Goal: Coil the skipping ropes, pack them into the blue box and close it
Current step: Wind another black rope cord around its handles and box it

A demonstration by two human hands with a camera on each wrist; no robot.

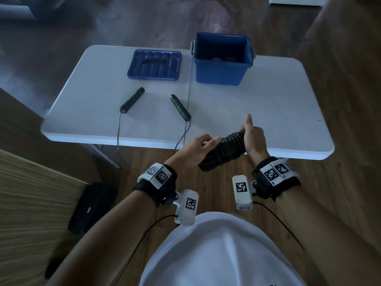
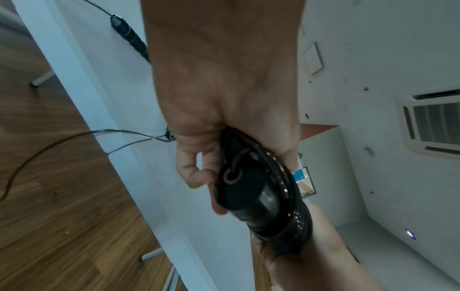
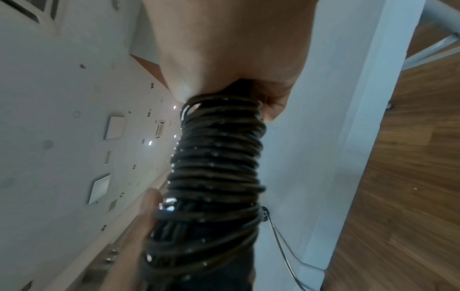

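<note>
Both hands [image 1: 194, 150] grip coiled rope [image 1: 228, 146] ends.

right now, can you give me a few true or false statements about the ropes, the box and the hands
1. The blue box stands open on the table. True.
2. The lid sits on top of the box. False: it lies on the table, to the box's left.
3. Both hands hold the coiled rope. True: the left hand and the right hand each grip one end.
4. The second rope's handles are in the box. False: both lie on the table, their cord hanging over the near edge.
5. The coiled rope rests on the table. False: it is held at the near edge.
</note>
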